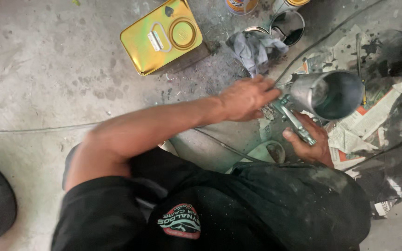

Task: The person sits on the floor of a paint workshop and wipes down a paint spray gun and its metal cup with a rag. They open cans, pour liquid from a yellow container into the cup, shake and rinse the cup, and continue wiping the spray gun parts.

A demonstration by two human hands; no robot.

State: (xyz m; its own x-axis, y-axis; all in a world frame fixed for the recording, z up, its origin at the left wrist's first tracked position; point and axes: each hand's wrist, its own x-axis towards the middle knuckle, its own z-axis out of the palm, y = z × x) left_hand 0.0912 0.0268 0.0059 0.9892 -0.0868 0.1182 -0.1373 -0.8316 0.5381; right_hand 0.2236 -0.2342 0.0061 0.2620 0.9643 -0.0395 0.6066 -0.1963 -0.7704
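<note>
A metal spray gun [295, 120] with a large open-topped metal cup [327, 94] is held low over the floor. My right hand [311, 142] grips the gun's handle from below, thumb along its side. My left hand [245, 98] reaches across from the left on a bare forearm, and its fingers close on the gun's body just beside the base of the cup. The cup's mouth tilts toward me and its inside looks dark.
A gold rectangular tin [161, 37] with a round cap lies on the concrete floor at the top. A grey rag [255, 49] and open tins [288, 26] sit above the hands. Paint-stained newspapers [366, 122] cover the floor at right. A thin hose [219, 145] runs across the floor.
</note>
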